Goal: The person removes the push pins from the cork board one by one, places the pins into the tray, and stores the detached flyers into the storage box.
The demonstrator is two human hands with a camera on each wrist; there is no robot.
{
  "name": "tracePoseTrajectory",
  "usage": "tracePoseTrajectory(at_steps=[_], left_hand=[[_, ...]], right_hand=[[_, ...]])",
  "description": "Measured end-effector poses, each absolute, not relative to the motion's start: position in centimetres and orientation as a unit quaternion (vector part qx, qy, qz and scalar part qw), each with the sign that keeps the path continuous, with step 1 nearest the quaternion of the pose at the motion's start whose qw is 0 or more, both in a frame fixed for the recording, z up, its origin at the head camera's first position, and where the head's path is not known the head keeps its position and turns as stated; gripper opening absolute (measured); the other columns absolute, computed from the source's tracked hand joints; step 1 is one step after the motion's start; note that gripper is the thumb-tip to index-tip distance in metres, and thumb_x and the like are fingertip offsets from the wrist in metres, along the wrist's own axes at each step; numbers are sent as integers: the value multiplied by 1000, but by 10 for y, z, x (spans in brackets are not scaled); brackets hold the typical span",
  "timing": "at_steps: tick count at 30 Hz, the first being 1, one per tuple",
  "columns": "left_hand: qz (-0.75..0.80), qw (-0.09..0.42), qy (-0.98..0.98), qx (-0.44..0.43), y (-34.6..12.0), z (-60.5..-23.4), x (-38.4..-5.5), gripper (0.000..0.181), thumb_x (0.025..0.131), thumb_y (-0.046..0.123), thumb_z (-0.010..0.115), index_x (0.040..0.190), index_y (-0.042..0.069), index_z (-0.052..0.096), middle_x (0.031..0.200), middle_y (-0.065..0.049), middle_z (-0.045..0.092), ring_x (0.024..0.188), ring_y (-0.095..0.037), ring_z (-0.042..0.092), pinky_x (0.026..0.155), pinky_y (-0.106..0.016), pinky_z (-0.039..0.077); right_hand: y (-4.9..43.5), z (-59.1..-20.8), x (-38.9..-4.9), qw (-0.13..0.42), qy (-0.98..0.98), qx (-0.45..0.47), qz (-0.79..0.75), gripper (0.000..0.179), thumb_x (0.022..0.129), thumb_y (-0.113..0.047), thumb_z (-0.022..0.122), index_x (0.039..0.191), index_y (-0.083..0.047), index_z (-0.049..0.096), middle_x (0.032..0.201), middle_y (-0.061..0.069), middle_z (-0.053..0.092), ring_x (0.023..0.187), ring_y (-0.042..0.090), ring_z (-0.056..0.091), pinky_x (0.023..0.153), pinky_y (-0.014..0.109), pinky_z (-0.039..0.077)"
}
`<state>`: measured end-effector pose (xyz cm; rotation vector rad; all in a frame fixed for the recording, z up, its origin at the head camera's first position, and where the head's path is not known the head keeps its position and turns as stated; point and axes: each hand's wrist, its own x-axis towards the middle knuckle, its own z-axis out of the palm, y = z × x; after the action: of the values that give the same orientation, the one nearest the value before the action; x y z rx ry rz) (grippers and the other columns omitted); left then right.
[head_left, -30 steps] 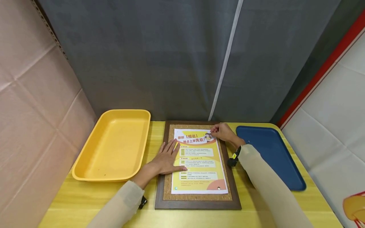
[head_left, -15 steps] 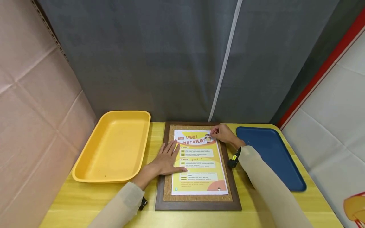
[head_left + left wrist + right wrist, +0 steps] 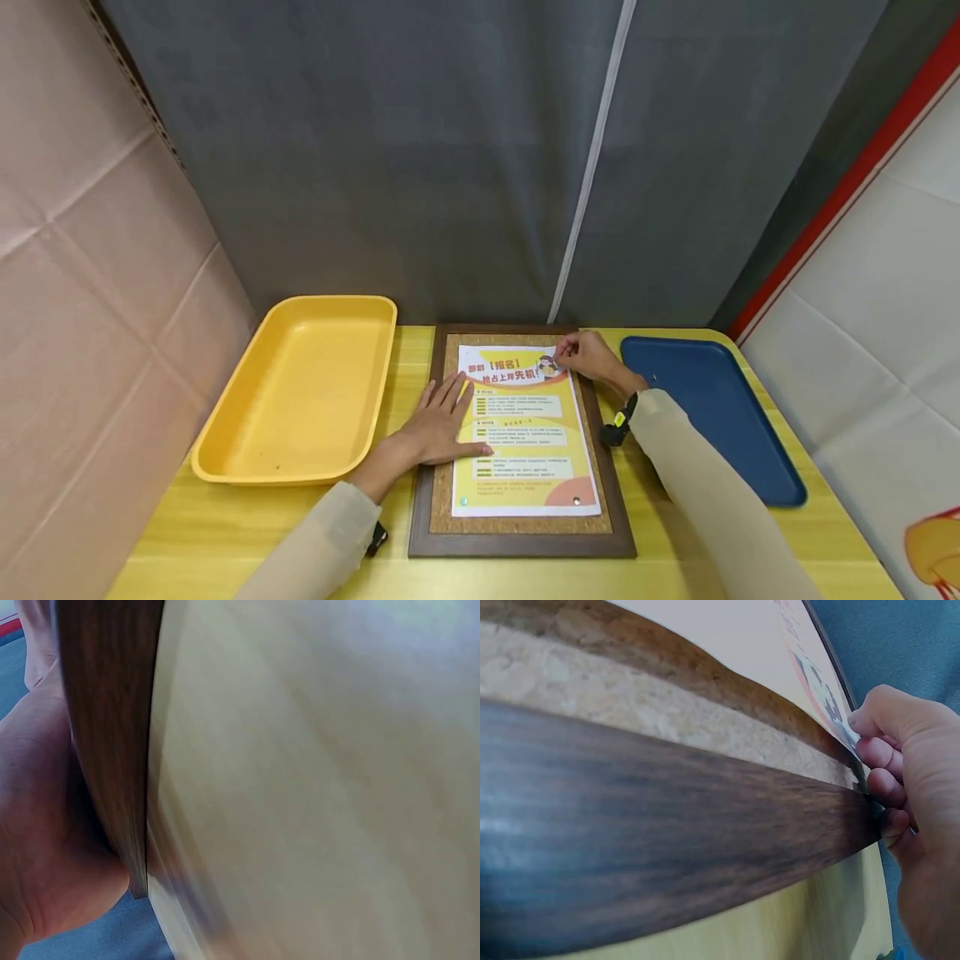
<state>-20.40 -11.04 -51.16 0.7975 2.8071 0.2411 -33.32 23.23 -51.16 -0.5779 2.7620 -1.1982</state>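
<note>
A yellow and white printed poster point(image 3: 517, 492) lies on a cork board point(image 3: 525, 524) with a dark brown wooden frame point(image 3: 521, 546). My left hand point(image 3: 438, 425) rests flat with fingers spread across the poster's left edge and the frame. At the top right corner of the poster, my right hand point(image 3: 588, 357) pinches a small thumbtack between thumb and finger; the fingertips hide most of it. In the right wrist view, those fingertips point(image 3: 866, 724) meet the paper's edge. One tack point(image 3: 577, 501) sits in the lower right corner, another tack point(image 3: 463, 502) in the lower left.
A yellow tray point(image 3: 300, 479) stands left of the board on the wooden table point(image 3: 225, 533). To the right lies a blue tray point(image 3: 720, 417) with a small shiny piece point(image 3: 654, 377) in it. A dark grey curtain point(image 3: 412, 167) hangs behind the table.
Both hands keep their places on the poster; the right fingertips shift only slightly at the corner. The whole head view has tilted a little, so the scene sits slightly lower.
</note>
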Motion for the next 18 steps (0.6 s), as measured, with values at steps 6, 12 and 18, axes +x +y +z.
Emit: tracePoseTrajectory(at_steps=[6,12,18], left_hand=[[83,103,954,270,-111,-512,-205,117,94,83,51,171,6,6,178,-18,-3,164,-36,-1,130,-61,4],[82,107,953,272,-111,-512,-207,117,94,83,49,171,6,4,178,-17,-4,165,-36,-3,130,-61,3],[83,106,953,272,-111,-511,-208,117,95,82,50,171,6,4,178,-18,-4,165,-35,-3,130,-60,2]], right_hand=[[234,-508,-330,20,889,-193,-415,6,88,-1,77,91,3,75,81,7,67,75,16,56,68,22,46],[238,-506,-328,17,889,-186,-419,4,89,-2,77,90,1,75,82,6,67,75,15,57,68,22,47],[241,-501,-325,11,887,-195,-418,3,91,-4,76,89,-1,76,84,7,68,77,18,58,69,24,47]])
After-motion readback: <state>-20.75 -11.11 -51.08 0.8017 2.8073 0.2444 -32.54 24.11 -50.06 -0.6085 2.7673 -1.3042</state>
